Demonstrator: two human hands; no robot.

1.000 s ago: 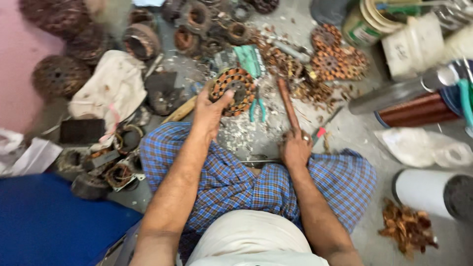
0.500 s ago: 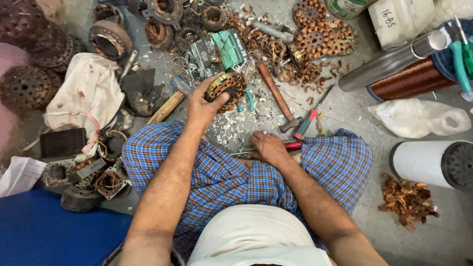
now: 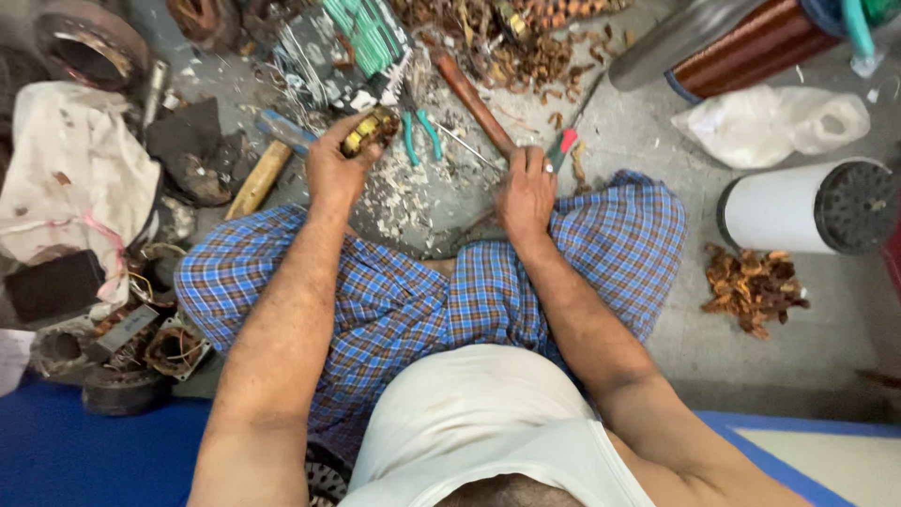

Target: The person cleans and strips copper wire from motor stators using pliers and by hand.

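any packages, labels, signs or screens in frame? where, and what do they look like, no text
No screens, signs or readable labels show.
Crumpled white plastic bag: upper right on the grey floor, beside the copper-wound coil.
White cylindrical container with black perforated end: right edge, lying on its side.
Stained white cloth sack: far left, slumped.
Hands: the left hand holds a small round motor core; the right hand grips a red-handled tool.

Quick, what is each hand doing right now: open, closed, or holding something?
Left hand: closed around a small round motor stator with copper windings.
Right hand: closed on a red-handled tool near the knee; which tool cannot be told.
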